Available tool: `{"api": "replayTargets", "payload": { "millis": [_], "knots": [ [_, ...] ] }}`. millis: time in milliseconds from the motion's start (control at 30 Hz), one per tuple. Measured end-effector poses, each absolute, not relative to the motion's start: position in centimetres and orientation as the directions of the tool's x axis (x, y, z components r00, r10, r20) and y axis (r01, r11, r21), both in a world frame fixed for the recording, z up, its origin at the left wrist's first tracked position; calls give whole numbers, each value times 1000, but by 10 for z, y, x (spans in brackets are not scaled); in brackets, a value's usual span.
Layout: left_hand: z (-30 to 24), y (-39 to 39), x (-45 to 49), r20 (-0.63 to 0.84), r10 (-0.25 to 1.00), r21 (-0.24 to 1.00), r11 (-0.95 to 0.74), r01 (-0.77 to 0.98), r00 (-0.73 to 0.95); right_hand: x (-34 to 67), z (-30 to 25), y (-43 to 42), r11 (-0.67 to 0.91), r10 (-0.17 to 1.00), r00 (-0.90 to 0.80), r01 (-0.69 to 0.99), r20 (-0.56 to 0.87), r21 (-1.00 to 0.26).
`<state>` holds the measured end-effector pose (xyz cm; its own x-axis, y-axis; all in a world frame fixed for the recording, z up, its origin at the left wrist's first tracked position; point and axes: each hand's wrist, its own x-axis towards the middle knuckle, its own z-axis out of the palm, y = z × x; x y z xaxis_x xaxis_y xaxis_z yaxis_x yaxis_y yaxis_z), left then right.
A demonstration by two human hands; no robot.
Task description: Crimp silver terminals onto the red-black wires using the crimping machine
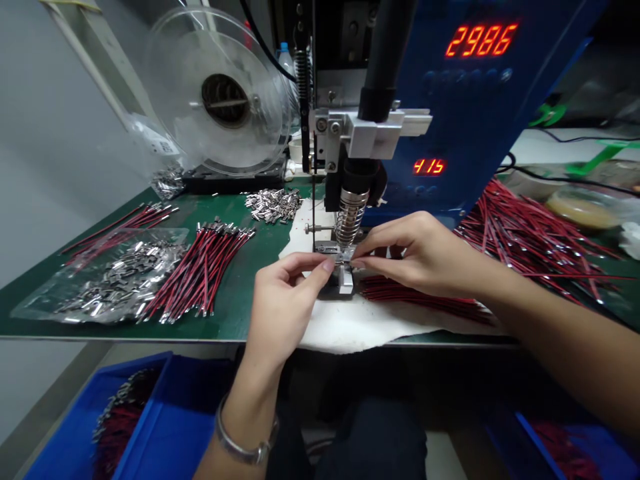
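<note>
Clear bag (107,287): thin, crinkled plastic, holding shiny metal pieces; on the green worktop (233,267).
Wire bundle (203,270): slim red-and-black strands, metal-ended, fanned beside the bag.
Metal pieces (273,205): small, bright, in a loose heap.
Left hand (286,303): grip drawn nearly together at the fixture; contents, if any, too small to tell.
Fixture (345,281): pale metal block beneath a coiled spring (350,217); the work appears to lie here, between both hands.
Step in hand, as judged: fine positioning; next move seems to call for steady alignment under the spring.
Right hand (423,257): thumb and forefinger close together; hold cannot be told.
Wires (425,299): red, straight, laid on white sheet (345,330).
Wire heap (505,230): red, glossy, tangled.
</note>
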<state>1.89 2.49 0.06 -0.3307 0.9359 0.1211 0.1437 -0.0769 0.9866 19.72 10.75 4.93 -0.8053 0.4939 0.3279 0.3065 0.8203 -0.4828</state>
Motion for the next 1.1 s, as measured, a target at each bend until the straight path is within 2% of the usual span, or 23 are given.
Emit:
{"api": "replayTargets", "payload": {
  "millis": [600,1100],
  "knots": [
    [2,24,21,126,938,988,-90,123,-324,197,50,107,805,497,-810,297,311,-513],
    [0,26,20,91,940,992,-116,-58,-330,198,50,108,797,524,-799,337,295,-501]
  ]
}}
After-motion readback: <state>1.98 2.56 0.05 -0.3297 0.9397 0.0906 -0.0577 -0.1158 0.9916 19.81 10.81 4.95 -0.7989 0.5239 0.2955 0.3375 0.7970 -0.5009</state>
